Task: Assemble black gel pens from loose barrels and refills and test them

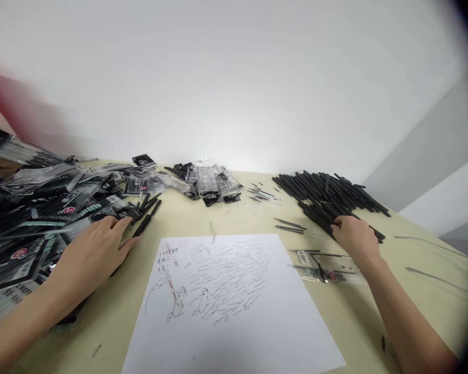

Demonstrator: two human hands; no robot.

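My left hand (95, 249) rests at the edge of the packet pile, its thumb apart from the fingers. The thumb tip lies against a slim black stick (143, 224), beside a few similar sticks. Flat black-and-clear plastic packets (62, 202) spread under and around this hand. At the right, my right hand (356, 239) is closed, thumb and fingers together on a black stick at the front of a heap of black sticks (323, 189). Its fingertips are partly hidden. A sheet of white paper (234, 332) with pen scribbles and drawn figures lies between the hands.
More clear packets (214, 182) are heaped at the back middle. Thin dark pointed pieces (261, 193) lie scattered beside them. An opened clear packet (331, 267) is near my right forearm, with thin strips (437, 278) farther right. A white wall (234, 93) stands behind the pale yellow table (113, 337).
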